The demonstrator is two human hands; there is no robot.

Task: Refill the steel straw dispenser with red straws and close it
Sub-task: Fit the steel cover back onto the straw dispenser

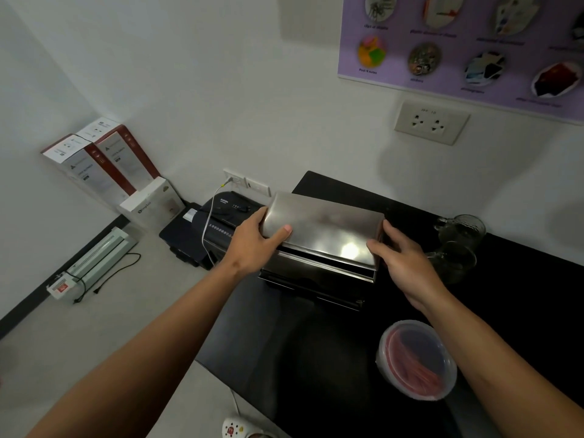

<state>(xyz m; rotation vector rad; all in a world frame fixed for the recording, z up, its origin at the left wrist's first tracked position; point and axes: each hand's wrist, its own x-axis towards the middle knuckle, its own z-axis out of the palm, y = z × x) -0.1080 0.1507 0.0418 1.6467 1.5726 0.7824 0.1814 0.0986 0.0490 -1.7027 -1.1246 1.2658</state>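
- While both hands grip its lid [322,226], the steel straw dispenser [316,273] stands on the black counter [284,358], toward the back left corner.
- Left hand [252,241] clamps the lid's left end, thumb on top, fingers curled round the edge.
- Right hand [407,263] holds the lid's right end, fingers pressed against its side.
- Along the front, the lid sits slightly raised, with a dark gap beneath it.
- Red straws [414,361] lie in a round clear plastic container [417,358] near the counter's front right.
- Glass mugs [458,245] stand just right of the dispenser.
- A black paper shredder [221,226] stands beside the counter's left edge.
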